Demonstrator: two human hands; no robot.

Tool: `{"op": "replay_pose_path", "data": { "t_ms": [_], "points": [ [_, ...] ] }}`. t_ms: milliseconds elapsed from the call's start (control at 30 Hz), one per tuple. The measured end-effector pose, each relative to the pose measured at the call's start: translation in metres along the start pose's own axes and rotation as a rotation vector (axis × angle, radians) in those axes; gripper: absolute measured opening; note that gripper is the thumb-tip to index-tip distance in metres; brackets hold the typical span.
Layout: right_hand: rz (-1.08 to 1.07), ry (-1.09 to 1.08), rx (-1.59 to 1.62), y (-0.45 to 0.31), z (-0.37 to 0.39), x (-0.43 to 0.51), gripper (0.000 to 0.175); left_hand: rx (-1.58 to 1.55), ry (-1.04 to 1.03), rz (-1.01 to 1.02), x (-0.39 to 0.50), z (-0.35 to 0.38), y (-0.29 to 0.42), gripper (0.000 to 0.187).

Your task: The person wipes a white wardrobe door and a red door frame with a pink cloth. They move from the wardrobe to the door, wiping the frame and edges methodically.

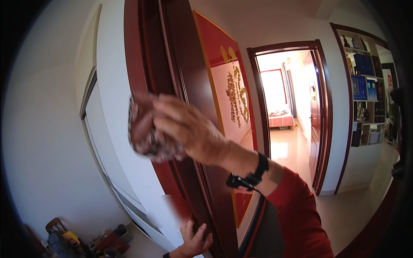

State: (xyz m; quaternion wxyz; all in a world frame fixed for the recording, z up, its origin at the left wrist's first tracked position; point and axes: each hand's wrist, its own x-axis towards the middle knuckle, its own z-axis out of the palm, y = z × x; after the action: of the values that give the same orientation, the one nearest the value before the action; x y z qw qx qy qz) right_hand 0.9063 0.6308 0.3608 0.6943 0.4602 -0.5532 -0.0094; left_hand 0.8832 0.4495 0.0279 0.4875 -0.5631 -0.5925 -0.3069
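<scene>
A crumpled patterned cloth [142,132], brownish with a dark-and-light print, is bunched in my right hand [190,132]. That hand holds it at the dark reddish-brown wooden door frame [193,64], and motion blurs the cloth. A black strap with a small device circles the right wrist, below a red sleeve. Lower down, my left hand [196,240] has its fingers apart and rests at the edge of the same frame, holding nothing. Only part of the left hand shows above the picture's bottom rim.
Beside the frame hangs a large red panel [222,35] with gold decoration. A doorway [290,45] beyond shows a bed [280,121]. Shelves [367,75] with boxes and bottles stand at right. Bags and boxes [109,240] lie on the floor at lower left, near a sliding door [106,154].
</scene>
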Motion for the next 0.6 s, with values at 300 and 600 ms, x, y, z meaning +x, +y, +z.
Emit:
{"op": "replay_pose_path", "data": {
  "t_ms": [300,600],
  "points": [
    [0.113,0.295,-0.066,0.110,-0.014,0.071,0.043,0.128,0.027,-0.009,0.012,-0.001,0.010,0.053],
    [0.857,0.352,0.357,0.135,-0.016,-0.010,0.063,0.134,0.034,-0.016,0.010,0.002,0.010,0.052]
  ]
}}
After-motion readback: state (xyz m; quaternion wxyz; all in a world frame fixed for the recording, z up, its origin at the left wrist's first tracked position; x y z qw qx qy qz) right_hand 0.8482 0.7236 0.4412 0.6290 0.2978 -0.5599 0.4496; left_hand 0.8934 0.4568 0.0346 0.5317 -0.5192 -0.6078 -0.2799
